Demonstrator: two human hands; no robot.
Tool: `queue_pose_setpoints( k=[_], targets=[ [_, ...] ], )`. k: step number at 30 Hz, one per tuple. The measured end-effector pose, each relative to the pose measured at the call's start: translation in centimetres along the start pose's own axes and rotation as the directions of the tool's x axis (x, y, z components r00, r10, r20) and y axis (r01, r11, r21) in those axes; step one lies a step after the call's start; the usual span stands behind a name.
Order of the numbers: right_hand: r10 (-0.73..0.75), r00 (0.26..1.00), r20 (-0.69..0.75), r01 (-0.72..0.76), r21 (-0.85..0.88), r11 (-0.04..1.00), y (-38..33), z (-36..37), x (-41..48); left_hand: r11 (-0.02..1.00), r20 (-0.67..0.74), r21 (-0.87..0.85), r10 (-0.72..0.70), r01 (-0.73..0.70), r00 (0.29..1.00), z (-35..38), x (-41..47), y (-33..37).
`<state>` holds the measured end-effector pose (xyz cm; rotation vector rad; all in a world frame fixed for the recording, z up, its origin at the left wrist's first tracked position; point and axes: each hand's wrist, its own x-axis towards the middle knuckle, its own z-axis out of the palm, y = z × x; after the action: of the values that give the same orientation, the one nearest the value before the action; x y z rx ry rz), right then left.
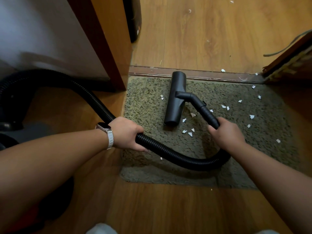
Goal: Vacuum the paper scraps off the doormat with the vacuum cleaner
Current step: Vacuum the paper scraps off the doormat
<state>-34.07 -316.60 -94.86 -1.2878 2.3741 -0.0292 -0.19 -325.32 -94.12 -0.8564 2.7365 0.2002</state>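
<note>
- Black ribbed plastic vacuum hose (168,152): runs from the dim left edge past the door frame, across the wood-grain laminate floor (152,208), then loops low over the mat and rises to the right hand.
- Reddish-brown wooden door frame (108,39): upright at left, with a white wall behind it.
- Left hand (125,132): fingers curled round the hose at the mat's left edge. A pale-strapped wristwatch (106,130) is on the wrist.
- Olive-green shaggy doormat (148,102): lies flat against the brown threshold strip (211,75).
- Black bar-shaped plastic floor nozzle (175,98): rests on the mat's left half, its far end at the threshold.
- Black rigid wand tube (206,112): slants from the nozzle to the right hand.
- Small white torn paper scraps (190,134): a cluster just beside the nozzle's near end, a few left of the nozzle, and the rest scattered over the mat's right half. A few lie on the threshold and on the floor beyond it.
- Right hand (226,134): clasped around the wand's near end, well apart from the left hand.
- Dark wooden door edge (290,56): at far right.
</note>
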Motion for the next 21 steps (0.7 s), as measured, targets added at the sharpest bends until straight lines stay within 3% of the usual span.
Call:
queue_pose_setpoints(
  k=[6, 14, 17, 21],
  targets=[
    [-0.084, 0.995, 0.062, 0.09, -0.095, 0.991, -2.1, 0.6, -0.5, 1.0, -0.016, 0.015, 0.007, -0.006, 1.0, -0.5, -0.5, 0.0],
    [-0.325, 0.933, 0.156, 0.348, -0.15, 0.925, -4.7, 1.9, -1.3, 0.997, 0.033, 0.058, 0.041, -0.042, 0.999, -0.3, -1.5, -0.4],
    [-0.324, 0.934, 0.15, 0.344, -0.136, 0.929, -4.4, 1.9, -1.4, 0.997, 0.042, 0.058, 0.04, -0.042, 0.998, -0.4, -1.3, -0.4],
    [-0.222, 0.971, 0.087, 0.229, -0.078, 0.97, -3.5, 1.2, -0.6, 0.998, 0.046, 0.056, 0.013, -0.016, 0.999, -0.6, -0.7, -0.5]
  ],
)
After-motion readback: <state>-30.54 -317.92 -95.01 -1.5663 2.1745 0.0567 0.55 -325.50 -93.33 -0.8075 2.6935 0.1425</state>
